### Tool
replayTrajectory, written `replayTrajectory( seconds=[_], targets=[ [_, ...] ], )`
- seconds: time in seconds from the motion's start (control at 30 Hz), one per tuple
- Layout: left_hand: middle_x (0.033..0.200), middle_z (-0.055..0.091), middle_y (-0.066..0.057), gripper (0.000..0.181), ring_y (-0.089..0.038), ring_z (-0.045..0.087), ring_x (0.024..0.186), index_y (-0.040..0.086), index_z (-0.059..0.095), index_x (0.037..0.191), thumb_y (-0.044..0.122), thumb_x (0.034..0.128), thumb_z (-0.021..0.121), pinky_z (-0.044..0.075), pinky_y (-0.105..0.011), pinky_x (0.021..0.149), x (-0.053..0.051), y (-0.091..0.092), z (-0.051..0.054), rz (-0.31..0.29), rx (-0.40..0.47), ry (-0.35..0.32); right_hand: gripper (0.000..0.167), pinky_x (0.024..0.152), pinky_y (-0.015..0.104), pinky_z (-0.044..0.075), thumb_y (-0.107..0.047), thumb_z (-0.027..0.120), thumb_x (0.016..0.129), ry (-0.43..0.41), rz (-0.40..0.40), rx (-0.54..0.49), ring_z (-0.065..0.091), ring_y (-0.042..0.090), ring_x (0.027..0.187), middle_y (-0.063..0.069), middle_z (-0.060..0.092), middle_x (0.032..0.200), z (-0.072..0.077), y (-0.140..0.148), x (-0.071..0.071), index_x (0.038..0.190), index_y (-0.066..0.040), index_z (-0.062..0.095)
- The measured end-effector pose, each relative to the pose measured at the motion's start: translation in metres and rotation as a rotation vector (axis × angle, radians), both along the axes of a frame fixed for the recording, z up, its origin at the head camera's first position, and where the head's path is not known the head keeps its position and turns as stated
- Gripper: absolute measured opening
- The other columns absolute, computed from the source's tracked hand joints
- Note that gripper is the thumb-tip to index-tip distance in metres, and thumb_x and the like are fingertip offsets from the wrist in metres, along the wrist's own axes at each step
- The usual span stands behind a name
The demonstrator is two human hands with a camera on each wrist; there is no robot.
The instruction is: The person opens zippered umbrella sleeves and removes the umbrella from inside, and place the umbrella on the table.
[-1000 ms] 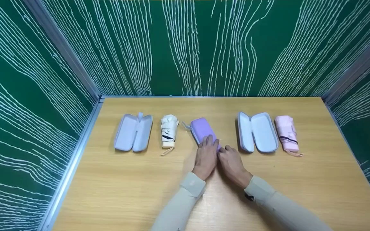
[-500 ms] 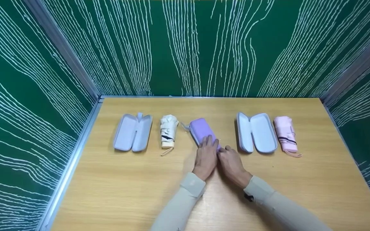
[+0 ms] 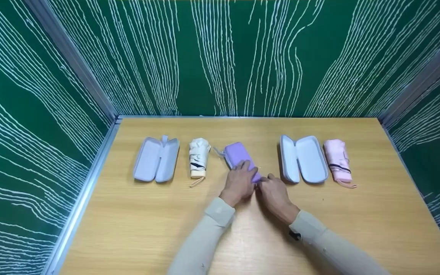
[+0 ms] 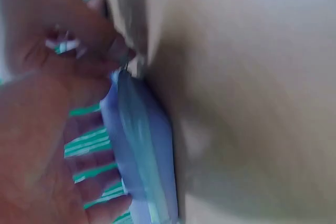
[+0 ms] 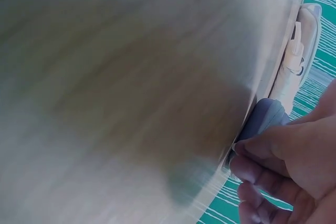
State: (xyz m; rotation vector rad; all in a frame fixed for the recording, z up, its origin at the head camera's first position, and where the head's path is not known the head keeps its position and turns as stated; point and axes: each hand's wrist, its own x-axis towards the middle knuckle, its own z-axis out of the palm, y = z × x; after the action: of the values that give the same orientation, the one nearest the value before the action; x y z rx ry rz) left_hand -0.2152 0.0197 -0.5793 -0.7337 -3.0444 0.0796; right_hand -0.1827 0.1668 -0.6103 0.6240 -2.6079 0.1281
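A purple zip case (image 3: 239, 152) lies closed and slanted on the table, its pale zipper band facing me in the left wrist view. Over its near end, my left hand (image 3: 238, 184) grips it, with several fingers spread along the top and the thumb tip at the end of the zipper. At that same corner my right hand (image 3: 276, 195) pinches with thumb and forefinger; the right wrist view shows the fingertips (image 5: 247, 169) against the end of the case. Whatever small part sits between them is hidden. A grey strap (image 3: 219, 152) sticks out at the case's far left corner.
Left of the purple case lie a cream folded umbrella (image 3: 198, 158) and an opened pale case (image 3: 156, 159). To the right are another opened case (image 3: 304, 158) and a pink folded umbrella (image 3: 337, 158). Green striped walls (image 3: 266, 57) enclose the wooden table (image 3: 136, 229).
My left hand has shifted slightly left and nearer to me, uncovering more of the case's near end. My right hand stays at that corner. The case stays almost in place.
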Motion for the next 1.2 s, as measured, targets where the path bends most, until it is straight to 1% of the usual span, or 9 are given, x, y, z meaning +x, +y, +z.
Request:
replayTrajectory(
  seconds=[0.1, 0.23, 0.4, 0.5, 0.6, 0.7, 0.93, 1.03, 1.2],
  targets=[
    [0.162, 0.046, -0.007, 0.057, -0.026, 0.043, 0.151, 0.028, 0.058, 0.152, 0.043, 0.0979, 0.067, 0.042, -0.037, 0.120, -0.005, -0.009, 0.001, -0.033, 0.051, -0.084, 0.012, 0.054, 0.037, 0.053, 0.005, 0.079, 0.072, -0.003, 0.000, -0.004, 0.061, 0.027, 0.069, 0.005, 0.073, 0.073, 0.000, 0.000, 0.001, 0.077, -0.006, 0.078],
    [0.171, 0.035, -0.004, 0.063, -0.026, 0.032, 0.158, 0.026, 0.051, 0.157, 0.042, 0.0981, 0.066, 0.030, -0.040, 0.128, -0.009, -0.019, 0.001, -0.078, 0.081, -0.166, 0.015, 0.054, 0.039, 0.055, 0.008, 0.076, 0.073, -0.025, 0.002, -0.009, 0.062, 0.028, 0.070, 0.005, 0.073, 0.075, 0.000, 0.000, 0.001, 0.078, -0.006, 0.079],
    [0.174, 0.030, -0.001, 0.069, -0.024, 0.026, 0.161, 0.027, 0.048, 0.160, 0.038, 0.0950, 0.069, 0.028, -0.041, 0.128, -0.012, -0.028, 0.008, -0.096, 0.111, -0.256, 0.016, 0.057, 0.039, 0.056, 0.009, 0.075, 0.074, -0.053, -0.003, 0.011, 0.061, 0.028, 0.072, 0.006, 0.073, 0.077, 0.001, 0.001, 0.002, 0.077, -0.006, 0.079],
    [0.174, 0.030, 0.000, 0.068, -0.023, 0.026, 0.160, 0.028, 0.049, 0.160, 0.034, 0.0960, 0.071, 0.032, -0.042, 0.127, -0.012, -0.031, 0.012, -0.100, 0.124, -0.283, 0.016, 0.058, 0.039, 0.055, 0.009, 0.075, 0.074, -0.060, -0.005, 0.019, 0.060, 0.028, 0.073, 0.007, 0.072, 0.077, 0.001, 0.003, 0.002, 0.074, -0.007, 0.078],
    [0.173, 0.032, 0.001, 0.066, -0.022, 0.029, 0.159, 0.029, 0.051, 0.158, 0.031, 0.0967, 0.073, 0.036, -0.043, 0.124, -0.011, -0.032, 0.014, -0.104, 0.123, -0.272, 0.016, 0.059, 0.039, 0.055, 0.008, 0.075, 0.074, -0.060, -0.001, 0.022, 0.061, 0.028, 0.073, 0.007, 0.072, 0.077, 0.001, 0.004, 0.002, 0.074, -0.007, 0.078],
    [0.171, 0.035, 0.000, 0.064, -0.023, 0.033, 0.157, 0.029, 0.053, 0.157, 0.031, 0.0971, 0.074, 0.038, -0.042, 0.123, -0.009, -0.031, 0.014, -0.101, 0.122, -0.241, 0.014, 0.059, 0.039, 0.055, 0.007, 0.075, 0.075, -0.064, 0.003, 0.022, 0.061, 0.029, 0.073, 0.008, 0.072, 0.077, 0.002, 0.005, 0.002, 0.075, -0.006, 0.079],
    [0.168, 0.041, -0.003, 0.061, -0.024, 0.041, 0.153, 0.027, 0.056, 0.155, 0.036, 0.0970, 0.073, 0.036, -0.038, 0.124, -0.006, -0.027, 0.009, -0.076, 0.109, -0.178, 0.012, 0.058, 0.039, 0.054, 0.008, 0.074, 0.074, -0.032, 0.002, 0.014, 0.060, 0.030, 0.070, 0.009, 0.069, 0.072, 0.001, 0.007, 0.002, 0.071, -0.004, 0.074],
    [0.167, 0.042, -0.004, 0.061, -0.025, 0.042, 0.152, 0.027, 0.056, 0.155, 0.039, 0.0973, 0.073, 0.035, -0.037, 0.125, -0.005, -0.024, 0.006, -0.058, 0.107, -0.167, 0.013, 0.058, 0.039, 0.053, 0.008, 0.073, 0.074, -0.029, 0.001, 0.008, 0.060, 0.029, 0.069, 0.009, 0.067, 0.071, 0.001, 0.007, 0.002, 0.069, -0.004, 0.073],
    [0.168, 0.041, -0.004, 0.061, -0.025, 0.041, 0.152, 0.028, 0.054, 0.156, 0.041, 0.0984, 0.071, 0.033, -0.036, 0.125, -0.003, -0.022, 0.005, -0.031, 0.083, -0.151, 0.012, 0.057, 0.039, 0.052, 0.009, 0.072, 0.073, -0.019, 0.010, 0.004, 0.060, 0.029, 0.070, 0.009, 0.068, 0.072, 0.000, 0.006, 0.003, 0.070, -0.002, 0.074]
  ],
)
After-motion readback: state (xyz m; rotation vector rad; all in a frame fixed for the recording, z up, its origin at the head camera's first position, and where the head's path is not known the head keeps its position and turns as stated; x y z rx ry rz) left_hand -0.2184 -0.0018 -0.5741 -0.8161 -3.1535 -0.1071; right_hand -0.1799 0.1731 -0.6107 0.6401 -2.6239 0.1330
